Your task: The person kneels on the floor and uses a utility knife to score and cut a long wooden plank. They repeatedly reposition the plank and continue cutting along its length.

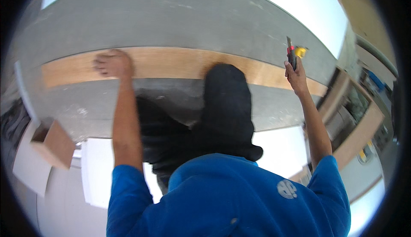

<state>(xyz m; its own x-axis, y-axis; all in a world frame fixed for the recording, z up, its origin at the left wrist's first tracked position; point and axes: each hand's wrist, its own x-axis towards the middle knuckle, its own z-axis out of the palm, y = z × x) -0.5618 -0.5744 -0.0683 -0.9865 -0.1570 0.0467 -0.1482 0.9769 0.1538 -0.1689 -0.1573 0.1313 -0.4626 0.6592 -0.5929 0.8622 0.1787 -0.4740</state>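
Surface: one grey, scuffed sheet (171, 22), broad, with pale scratches and specks, running beneath the work.

Plank (171, 63): one, long, narrow, light-brown wood-toned, lying crosswise on the grey sheet, its edges bowed by the lens. A bent leg (227, 104) in black trousers overlaps its middle.

Left hand (113, 63): palm-down on the plank near its left end; fingers bent and blurred, so how far open they are, or whether they grip, cannot be told.

Right hand (295, 75): closed around a dark-and-red utility knife (292, 58), blade pointing away from the body, over the plank's right part. Small yellow item (301, 52): just beside the knife, support unclear.

Room: white panel (308, 5) beyond the grey sheet, upper right; white sheet (280, 147) near the body; small brown open box (60, 145), left; larger tan open-topped box (361, 130), right, contents indistinct.
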